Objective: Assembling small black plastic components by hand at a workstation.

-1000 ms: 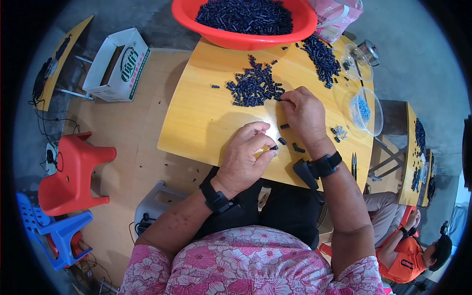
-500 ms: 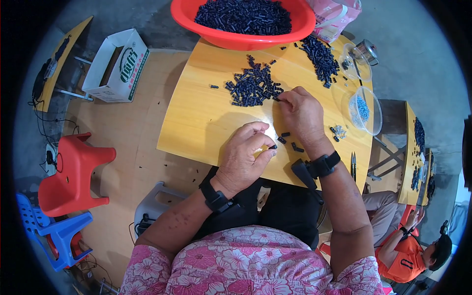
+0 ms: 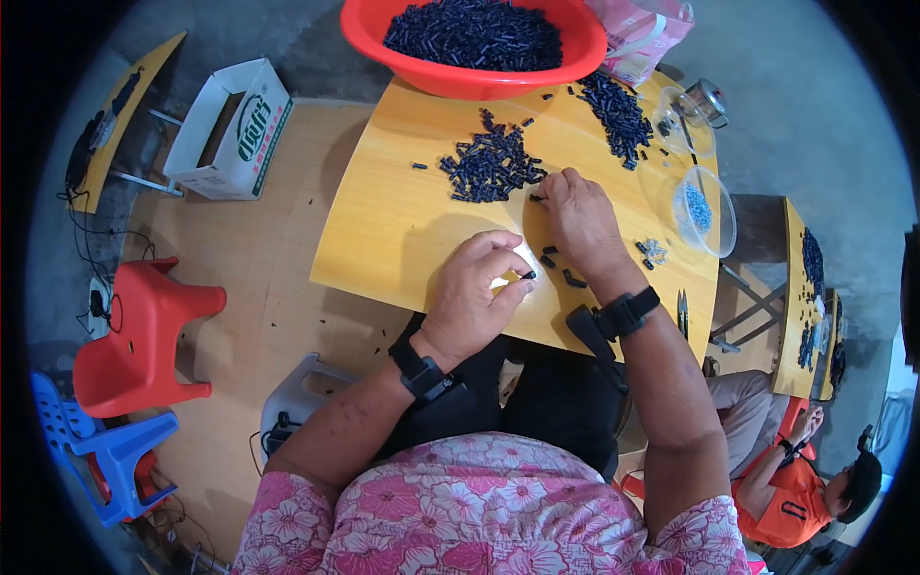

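Near the table's (image 3: 383, 230) front edge: left hand (image 3: 474, 297) pinching one small dark piece (image 3: 527, 275) at fingertips, kept low for close work. Right hand (image 3: 580, 216) reaching to the loose pile (image 3: 489, 168) mid-table, fingers closing on another piece; grip there unclear.

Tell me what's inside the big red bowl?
The red bowl is heaped with small dark blue-black pieces, like those on the yellow table. Whatever lies under the heap is covered.

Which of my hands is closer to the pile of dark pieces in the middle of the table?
Right. The right hand touches the pile of dark pieces; the left hand sits nearer the body.
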The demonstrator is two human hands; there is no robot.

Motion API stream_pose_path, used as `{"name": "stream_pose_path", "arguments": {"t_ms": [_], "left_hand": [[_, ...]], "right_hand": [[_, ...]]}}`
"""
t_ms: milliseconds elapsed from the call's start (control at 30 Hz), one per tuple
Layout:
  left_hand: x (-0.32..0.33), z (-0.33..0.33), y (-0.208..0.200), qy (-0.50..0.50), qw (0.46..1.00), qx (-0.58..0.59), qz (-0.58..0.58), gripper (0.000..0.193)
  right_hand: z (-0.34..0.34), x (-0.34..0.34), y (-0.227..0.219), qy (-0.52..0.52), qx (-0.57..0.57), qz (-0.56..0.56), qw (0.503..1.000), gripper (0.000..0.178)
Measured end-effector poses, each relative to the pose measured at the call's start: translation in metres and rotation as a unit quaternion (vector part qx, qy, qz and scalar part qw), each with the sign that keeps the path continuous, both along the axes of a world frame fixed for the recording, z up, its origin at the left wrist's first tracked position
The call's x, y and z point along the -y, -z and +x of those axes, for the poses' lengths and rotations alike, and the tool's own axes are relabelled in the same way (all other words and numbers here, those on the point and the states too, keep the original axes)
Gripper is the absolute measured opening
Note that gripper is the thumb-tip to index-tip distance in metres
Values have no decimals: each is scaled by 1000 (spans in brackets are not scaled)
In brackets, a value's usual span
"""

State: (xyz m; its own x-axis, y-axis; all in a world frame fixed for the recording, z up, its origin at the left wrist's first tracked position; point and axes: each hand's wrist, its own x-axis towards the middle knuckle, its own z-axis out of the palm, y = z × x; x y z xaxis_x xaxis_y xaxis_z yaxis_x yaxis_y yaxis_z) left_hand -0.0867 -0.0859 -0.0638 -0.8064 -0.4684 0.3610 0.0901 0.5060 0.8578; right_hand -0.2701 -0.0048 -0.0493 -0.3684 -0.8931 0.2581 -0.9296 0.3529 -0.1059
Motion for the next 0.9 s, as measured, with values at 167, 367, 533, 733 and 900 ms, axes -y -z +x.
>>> {"name": "stream_pose_path", "arguments": {"t_ms": [167, 367, 533, 733, 900], "left_hand": [[1, -1, 2, 5, 1000, 3, -5, 12], [-3, 6, -3, 30, 965, -26, 259, 13], [-20, 21, -17, 54, 926, -38, 372, 13], [-42, 34, -30, 52, 934, -59, 350, 16], [-55, 40, -34, 47, 933, -90, 344, 14]], "right_hand": [[4, 3, -3, -42, -61, 46, 996, 13], [34, -23, -21, -4, 218, -139, 966, 11], [74, -54, -30, -55, 252, -171, 951, 20], [105, -70, -37, -13, 225, -204, 953, 28], [125, -83, -41, 32, 210, -235, 948, 16]]}}
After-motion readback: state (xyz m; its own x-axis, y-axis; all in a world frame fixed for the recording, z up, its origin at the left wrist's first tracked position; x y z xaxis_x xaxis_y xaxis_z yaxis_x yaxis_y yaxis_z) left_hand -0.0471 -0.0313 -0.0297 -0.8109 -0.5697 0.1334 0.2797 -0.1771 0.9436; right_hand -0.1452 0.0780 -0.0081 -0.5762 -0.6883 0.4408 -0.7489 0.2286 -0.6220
